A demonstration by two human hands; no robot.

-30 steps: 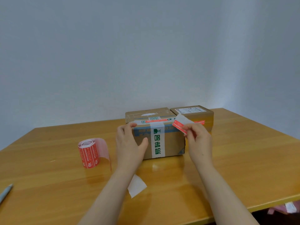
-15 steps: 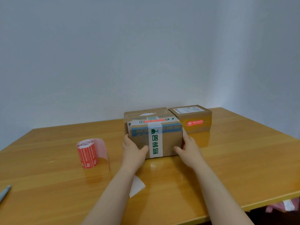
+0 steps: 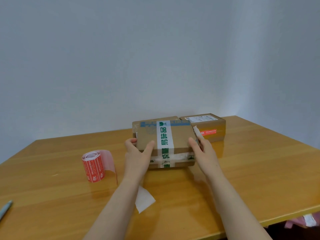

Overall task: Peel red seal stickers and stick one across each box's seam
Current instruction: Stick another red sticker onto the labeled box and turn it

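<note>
My left hand and right hand grip the box by its sides, thumbs on its near face, forearms outstretched.

A plain room serving as a small parcel-packing spot, home or office unclear: a glossy wooden table in a corner of bare pale walls, taped cardboard parcels, a roll of red seal stickers, a pen.

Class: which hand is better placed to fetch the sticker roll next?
Left, likely: the left hand grips the taped box nearest the sticker roll; the right hand grips its opposite side.
</note>
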